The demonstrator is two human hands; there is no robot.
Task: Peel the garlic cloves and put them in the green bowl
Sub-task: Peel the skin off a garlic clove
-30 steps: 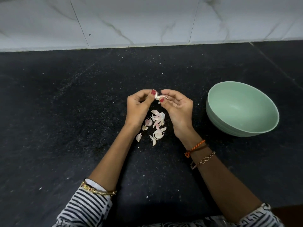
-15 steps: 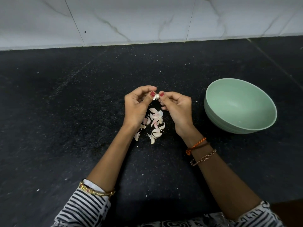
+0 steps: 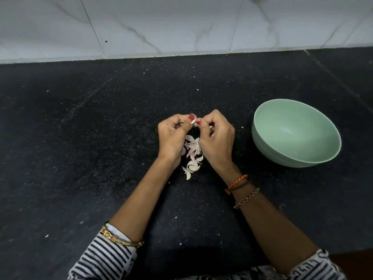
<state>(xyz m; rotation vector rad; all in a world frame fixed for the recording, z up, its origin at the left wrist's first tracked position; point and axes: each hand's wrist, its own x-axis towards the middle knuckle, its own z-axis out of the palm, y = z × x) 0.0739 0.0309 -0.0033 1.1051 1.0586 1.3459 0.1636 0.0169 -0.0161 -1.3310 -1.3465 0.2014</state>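
Pinching one small garlic clove (image 3: 195, 123) mid-frame between both thumbs, my left hand (image 3: 174, 138) and right hand (image 3: 217, 141) curl tight; no writing shows; green bowl (image 3: 323, 158) sits right.

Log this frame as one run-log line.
phase: peeling | left hand + right hand: pinch garlic clove | green bowl: looks empty | pile of cloves: on counter
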